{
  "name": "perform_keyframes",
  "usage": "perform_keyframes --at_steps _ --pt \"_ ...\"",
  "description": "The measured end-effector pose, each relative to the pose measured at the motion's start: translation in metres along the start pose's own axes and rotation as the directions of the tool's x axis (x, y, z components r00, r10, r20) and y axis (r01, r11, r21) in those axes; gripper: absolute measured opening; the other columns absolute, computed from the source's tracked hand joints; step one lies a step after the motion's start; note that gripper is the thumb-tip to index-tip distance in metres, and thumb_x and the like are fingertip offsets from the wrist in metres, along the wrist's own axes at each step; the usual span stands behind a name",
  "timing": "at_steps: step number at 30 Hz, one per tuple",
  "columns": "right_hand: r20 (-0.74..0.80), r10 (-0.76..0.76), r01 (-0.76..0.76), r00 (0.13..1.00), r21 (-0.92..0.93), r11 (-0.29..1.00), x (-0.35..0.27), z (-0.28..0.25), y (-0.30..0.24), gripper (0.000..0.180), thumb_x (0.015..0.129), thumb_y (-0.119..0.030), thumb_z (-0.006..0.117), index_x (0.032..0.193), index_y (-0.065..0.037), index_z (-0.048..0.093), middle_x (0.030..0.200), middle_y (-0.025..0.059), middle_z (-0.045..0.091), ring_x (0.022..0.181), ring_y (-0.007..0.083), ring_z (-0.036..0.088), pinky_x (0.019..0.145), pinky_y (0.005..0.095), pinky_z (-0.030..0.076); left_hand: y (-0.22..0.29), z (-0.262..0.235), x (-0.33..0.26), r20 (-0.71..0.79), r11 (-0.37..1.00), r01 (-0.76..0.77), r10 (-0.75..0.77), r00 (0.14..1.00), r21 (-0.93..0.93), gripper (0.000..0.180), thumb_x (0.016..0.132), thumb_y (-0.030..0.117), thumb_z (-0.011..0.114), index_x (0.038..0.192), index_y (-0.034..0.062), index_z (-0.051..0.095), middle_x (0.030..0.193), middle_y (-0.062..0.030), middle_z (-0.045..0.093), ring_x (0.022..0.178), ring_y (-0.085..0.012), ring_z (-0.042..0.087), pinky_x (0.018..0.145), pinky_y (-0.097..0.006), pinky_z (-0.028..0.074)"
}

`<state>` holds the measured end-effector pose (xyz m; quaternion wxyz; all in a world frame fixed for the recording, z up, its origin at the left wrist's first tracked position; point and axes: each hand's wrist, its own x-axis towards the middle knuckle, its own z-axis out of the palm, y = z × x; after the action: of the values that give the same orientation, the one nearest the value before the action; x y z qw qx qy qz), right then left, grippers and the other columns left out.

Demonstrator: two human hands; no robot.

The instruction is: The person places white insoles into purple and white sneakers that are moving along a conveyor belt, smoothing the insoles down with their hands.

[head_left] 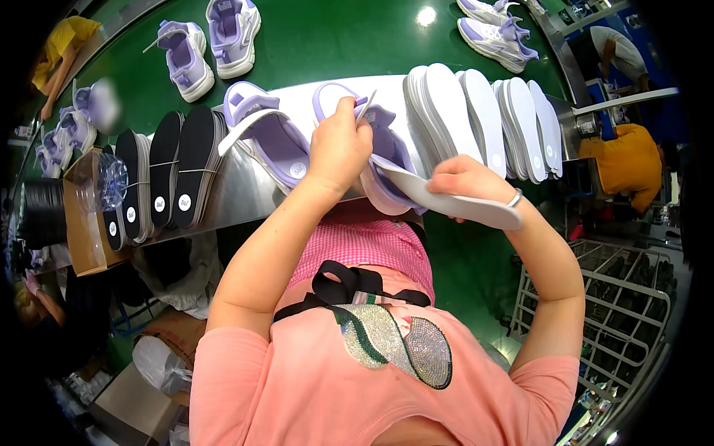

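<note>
My left hand (341,151) is closed on the tongue of a white and lavender sneaker (387,197) that stands in front of me. In my right hand (468,182) is a pale grey insole (487,213), gripped near its middle. The insole's far end reaches into the sneaker's opening; how deep it goes is hidden. Just left of my left hand lies a matching sneaker (277,145), its tongue pulled out to the side and a round white sticker on the insole inside. Both sneakers rest on a shiny metal ledge (242,195).
Stacks of white insoles (446,111) lie on the right, bundles of black insoles (197,160) on the left. Beyond, more lavender sneakers (234,37) stand on a green surface (338,37). A cardboard box (85,223) sits far left, a wire rack (610,312) lower right. Other people work nearby.
</note>
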<state>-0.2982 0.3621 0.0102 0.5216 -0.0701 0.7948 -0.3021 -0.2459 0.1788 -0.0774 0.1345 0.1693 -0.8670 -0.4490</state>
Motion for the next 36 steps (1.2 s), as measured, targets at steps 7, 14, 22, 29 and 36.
perform_keyframes --at_steps 7,14,22,29,36 --pt "-0.181 -0.634 0.145 0.752 -0.893 0.426 0.066 0.052 0.0 0.022 0.068 -0.023 0.057 0.07 -0.002 0.063 0.077 0.0171 0.057 0.069 0.0337 0.059 0.063 0.0425 0.046 -0.004 0.001 -0.005 -0.044 1.0 0.008 -0.009 0.999 -0.011 0.024 0.077 0.011 0.049 0.096 -0.0033 0.045 0.072 -0.0249 0.059 0.069 -0.0414 0.057 0.066 -0.047 0.045" --pt "-0.152 -0.586 0.029 0.796 -0.958 0.287 0.004 0.046 0.011 0.021 0.065 -0.023 0.061 0.069 -0.003 0.06 0.078 0.0142 0.056 0.065 0.0276 0.059 0.056 0.0378 0.047 -0.004 0.003 -0.006 -0.035 0.999 0.019 -0.017 0.999 0.047 0.021 0.078 0.009 0.048 0.093 -0.0044 0.043 0.073 -0.0245 0.058 0.069 -0.0402 0.058 0.065 -0.046 0.046" --pt "-0.014 -0.74 0.194 0.672 -0.962 0.194 0.044 0.054 0.001 0.016 0.067 -0.018 0.057 0.062 -0.002 0.057 0.063 0.0131 0.053 0.058 0.0294 0.056 0.053 0.039 0.046 -0.009 -0.002 -0.006 -0.043 0.999 0.033 -0.034 0.998 -0.024 0.025 0.08 0.014 0.048 0.101 -0.0009 0.045 0.078 -0.0252 0.059 0.073 -0.0428 0.057 0.067 -0.048 0.045" --pt "-0.053 -0.666 0.237 0.744 -0.911 0.337 0.084 0.064 0.004 0.022 0.076 -0.023 0.054 0.069 -0.004 0.061 0.069 0.0167 0.058 0.06 0.0309 0.059 0.056 0.0395 0.048 -0.009 -0.002 -0.009 -0.019 0.992 0.057 -0.059 0.998 -0.109 0.025 0.078 0.011 0.049 0.102 0.0027 0.047 0.077 -0.0263 0.058 0.074 -0.0446 0.056 0.066 -0.05 0.044" --pt "-0.018 -0.351 0.137 0.936 -0.901 0.411 0.11 0.052 0.004 0.023 0.076 -0.02 0.051 0.074 -0.003 0.066 0.079 0.0189 0.064 0.078 0.0306 0.063 0.073 0.0378 0.049 -0.006 0.004 -0.005 0.034 0.989 0.044 -0.04 0.999 -0.141 0.029 0.077 0.012 0.05 0.103 0.0011 0.046 0.082 -0.0263 0.058 0.079 -0.0427 0.057 0.069 -0.046 0.045"
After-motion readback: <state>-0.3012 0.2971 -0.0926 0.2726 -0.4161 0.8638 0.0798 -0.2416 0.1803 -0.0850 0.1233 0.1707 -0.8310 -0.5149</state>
